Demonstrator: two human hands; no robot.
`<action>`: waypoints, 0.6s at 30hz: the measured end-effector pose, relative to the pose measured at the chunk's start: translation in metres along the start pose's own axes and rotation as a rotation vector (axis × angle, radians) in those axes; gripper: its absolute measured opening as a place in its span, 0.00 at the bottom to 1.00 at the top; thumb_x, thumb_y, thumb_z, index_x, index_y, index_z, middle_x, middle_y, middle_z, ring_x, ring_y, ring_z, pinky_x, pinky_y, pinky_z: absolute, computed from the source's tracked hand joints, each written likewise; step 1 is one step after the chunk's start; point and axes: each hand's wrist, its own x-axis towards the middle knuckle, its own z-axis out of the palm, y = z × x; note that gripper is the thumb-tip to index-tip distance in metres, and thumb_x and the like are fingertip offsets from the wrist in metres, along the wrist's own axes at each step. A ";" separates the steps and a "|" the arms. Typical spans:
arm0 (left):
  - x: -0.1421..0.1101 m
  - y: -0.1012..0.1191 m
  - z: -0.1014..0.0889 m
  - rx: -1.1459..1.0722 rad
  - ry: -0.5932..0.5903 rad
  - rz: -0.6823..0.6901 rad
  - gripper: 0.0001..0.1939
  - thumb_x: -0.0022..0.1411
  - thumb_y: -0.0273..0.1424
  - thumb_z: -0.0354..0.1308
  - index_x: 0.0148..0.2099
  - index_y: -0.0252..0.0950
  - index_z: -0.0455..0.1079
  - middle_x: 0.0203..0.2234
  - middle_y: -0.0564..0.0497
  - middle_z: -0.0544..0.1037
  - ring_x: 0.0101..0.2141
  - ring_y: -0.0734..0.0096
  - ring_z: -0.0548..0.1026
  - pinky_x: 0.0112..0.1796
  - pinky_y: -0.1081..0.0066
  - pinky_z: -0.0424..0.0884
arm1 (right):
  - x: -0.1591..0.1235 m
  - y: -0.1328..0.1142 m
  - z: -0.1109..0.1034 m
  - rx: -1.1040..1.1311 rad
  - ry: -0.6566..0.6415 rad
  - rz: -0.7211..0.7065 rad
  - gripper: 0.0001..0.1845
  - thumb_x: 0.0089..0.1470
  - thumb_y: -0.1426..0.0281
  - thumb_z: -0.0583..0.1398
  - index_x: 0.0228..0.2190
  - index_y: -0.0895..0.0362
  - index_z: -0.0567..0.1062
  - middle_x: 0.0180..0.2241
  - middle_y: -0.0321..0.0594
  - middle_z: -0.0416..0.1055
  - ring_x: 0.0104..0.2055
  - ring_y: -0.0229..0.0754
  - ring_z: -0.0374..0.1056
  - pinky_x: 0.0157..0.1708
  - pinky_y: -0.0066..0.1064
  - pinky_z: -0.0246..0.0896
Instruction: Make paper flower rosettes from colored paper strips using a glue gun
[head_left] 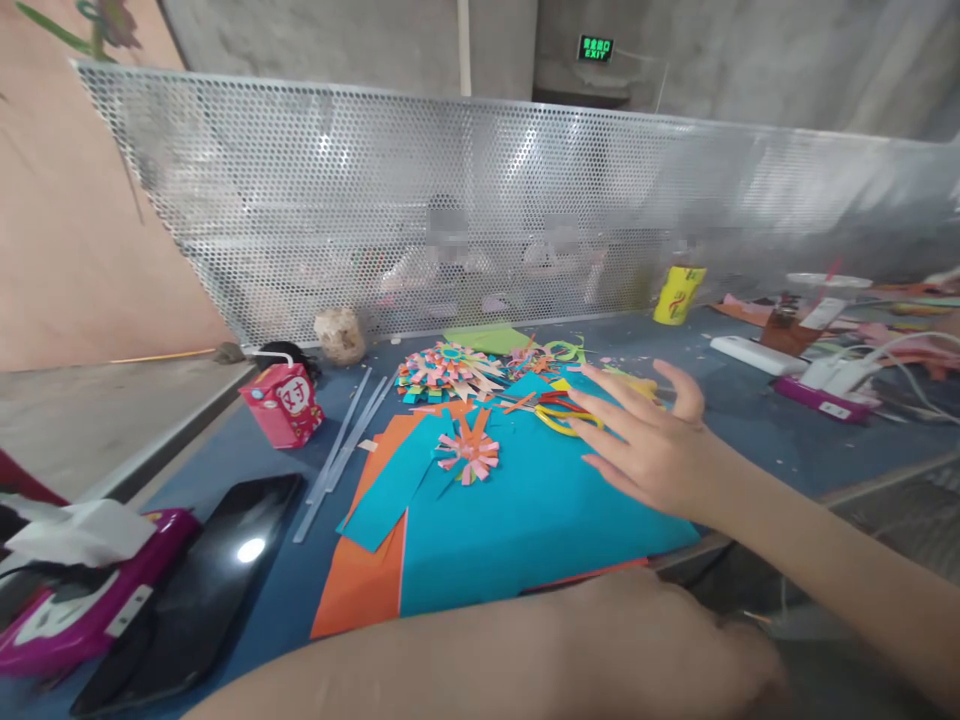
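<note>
At centre right of the frame the right hand (651, 440) hovers with fingers spread over the blue paper sheet (517, 520), just beside the yellow-handled scissors (564, 415). The left hand (675, 650) lies low along the bottom edge. A pink paper flower (470, 452) rests on the sheet; at left sit a pink drink carton (283, 402) and a black phone (199, 590) on the desk (757, 410).

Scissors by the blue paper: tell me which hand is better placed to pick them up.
Probably the right hand: it hovers open over the blue paper, fingertips next to the yellow-handled scissors. The left forearm lies along the near table edge, its hand farther back.
</note>
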 end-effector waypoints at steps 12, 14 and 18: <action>-0.030 -0.002 -0.071 -0.446 0.126 -0.203 0.09 0.60 0.35 0.50 0.40 0.36 0.66 0.29 0.50 0.73 0.28 0.74 0.72 0.30 0.74 0.66 | -0.002 0.007 0.018 0.103 0.035 0.041 0.15 0.57 0.66 0.49 0.43 0.52 0.71 0.47 0.41 0.69 0.52 0.49 0.60 0.54 0.53 0.33; -0.032 -0.011 -0.074 -0.508 0.163 -0.181 0.11 0.59 0.34 0.52 0.43 0.36 0.64 0.32 0.48 0.73 0.29 0.74 0.71 0.30 0.74 0.66 | -0.002 0.006 0.017 0.131 0.038 0.038 0.15 0.57 0.66 0.49 0.43 0.52 0.71 0.46 0.41 0.70 0.51 0.48 0.60 0.54 0.52 0.34; -0.035 -0.020 -0.087 -0.441 0.213 -0.168 0.07 0.58 0.29 0.53 0.41 0.35 0.65 0.30 0.49 0.73 0.32 0.75 0.71 0.31 0.75 0.65 | 0.001 0.007 0.023 0.167 0.012 0.124 0.14 0.56 0.67 0.51 0.41 0.52 0.72 0.43 0.40 0.71 0.48 0.47 0.63 0.52 0.51 0.38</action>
